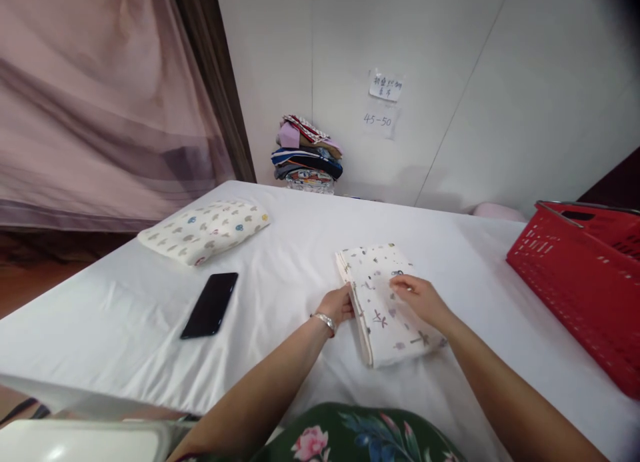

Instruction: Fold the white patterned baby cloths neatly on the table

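Note:
A folded white cloth with small printed figures (381,315) lies on the white-covered table (280,249) in front of me. My left hand (337,307), with a bracelet on its wrist, curls its fingers round the cloth's left folded edge. My right hand (419,297) lies on top of the cloth, fingers stretched and pressing it flat.
A black phone (210,305) lies to the left. A folded patterned cloth (205,231) sits at the far left. A stack of folded fabrics (307,154) stands against the back wall. A red plastic basket (585,275) occupies the right edge.

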`<state>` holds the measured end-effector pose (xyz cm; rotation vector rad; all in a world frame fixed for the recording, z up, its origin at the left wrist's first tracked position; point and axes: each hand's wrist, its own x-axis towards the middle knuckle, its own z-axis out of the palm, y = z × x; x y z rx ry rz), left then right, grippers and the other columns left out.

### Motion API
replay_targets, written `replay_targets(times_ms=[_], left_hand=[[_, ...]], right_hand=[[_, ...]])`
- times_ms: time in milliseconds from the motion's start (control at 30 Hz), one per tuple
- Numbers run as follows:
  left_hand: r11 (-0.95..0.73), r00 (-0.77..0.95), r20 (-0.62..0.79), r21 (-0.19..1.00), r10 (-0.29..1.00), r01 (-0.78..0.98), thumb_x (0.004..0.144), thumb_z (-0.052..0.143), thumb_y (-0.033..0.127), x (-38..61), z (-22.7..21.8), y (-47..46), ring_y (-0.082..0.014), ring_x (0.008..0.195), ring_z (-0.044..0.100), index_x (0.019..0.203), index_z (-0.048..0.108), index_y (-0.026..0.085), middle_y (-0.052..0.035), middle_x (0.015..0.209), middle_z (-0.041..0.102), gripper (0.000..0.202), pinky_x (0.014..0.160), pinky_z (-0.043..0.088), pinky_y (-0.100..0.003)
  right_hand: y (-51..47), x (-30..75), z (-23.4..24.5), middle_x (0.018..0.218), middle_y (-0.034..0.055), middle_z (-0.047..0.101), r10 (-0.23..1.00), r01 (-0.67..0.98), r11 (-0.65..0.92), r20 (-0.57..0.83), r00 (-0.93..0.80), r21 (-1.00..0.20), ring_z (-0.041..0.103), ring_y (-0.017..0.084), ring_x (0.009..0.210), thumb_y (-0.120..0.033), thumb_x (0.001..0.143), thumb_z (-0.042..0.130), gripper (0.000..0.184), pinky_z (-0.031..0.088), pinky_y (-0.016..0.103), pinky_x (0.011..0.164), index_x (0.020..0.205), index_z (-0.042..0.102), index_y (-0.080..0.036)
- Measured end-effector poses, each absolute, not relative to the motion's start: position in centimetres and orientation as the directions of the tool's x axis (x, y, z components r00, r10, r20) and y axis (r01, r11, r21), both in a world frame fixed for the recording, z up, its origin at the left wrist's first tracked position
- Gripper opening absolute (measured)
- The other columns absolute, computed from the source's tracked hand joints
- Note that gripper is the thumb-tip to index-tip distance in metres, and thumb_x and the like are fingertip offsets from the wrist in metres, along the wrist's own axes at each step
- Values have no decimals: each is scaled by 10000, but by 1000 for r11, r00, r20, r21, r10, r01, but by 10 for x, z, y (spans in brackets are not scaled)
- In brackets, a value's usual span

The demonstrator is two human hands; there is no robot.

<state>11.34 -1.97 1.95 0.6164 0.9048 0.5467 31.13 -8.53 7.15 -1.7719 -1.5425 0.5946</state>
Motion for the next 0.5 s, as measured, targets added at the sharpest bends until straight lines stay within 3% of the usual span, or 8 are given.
replay_targets(times_ms=[133, 233, 367, 500], left_hand=[[673, 451, -529, 692, 719, -262, 871, 399, 399, 116, 20, -15, -175, 775, 640, 915, 563, 91, -151, 938, 650, 352, 705, 520, -285], [644, 402, -513, 688, 758, -336, 859, 429, 368, 121, 16, -16, -169, 759, 634, 898, 552, 105, -133, 913, 645, 293, 691, 519, -278], [616, 373, -494, 677, 786, -402, 846, 452, 321, 127, 11, -15, -150, 722, 621, 888, 547, 121, -105, 875, 643, 225, 667, 516, -260], [621, 384, -492, 668, 781, -410, 834, 471, 355, 129, 7, -10, -141, 674, 604, 913, 550, 130, -88, 837, 634, 252, 634, 516, -269]], right_hand=[[-67, 266, 68, 603, -16, 592, 997, 616, -72, -34, 74, -784, 547, 131, 550, -326, 756, 513, 172, 410, 227, 511, 808, 622, -203], [-50, 250, 64, 611, -19, 588, 996, 693, -65, -9, 84, -718, 519, 110, 522, -318, 762, 504, 144, 381, 220, 514, 747, 586, -200], [-38, 244, 61, 662, -7, 605, 992, 838, -85, 37, 124, -539, 518, 118, 582, -356, 750, 546, 161, 346, 223, 546, 754, 576, -198], [-38, 242, 60, 688, -8, 618, 991, 870, -109, 17, 134, -481, 532, 119, 616, -354, 760, 544, 172, 336, 214, 559, 804, 580, -192]])
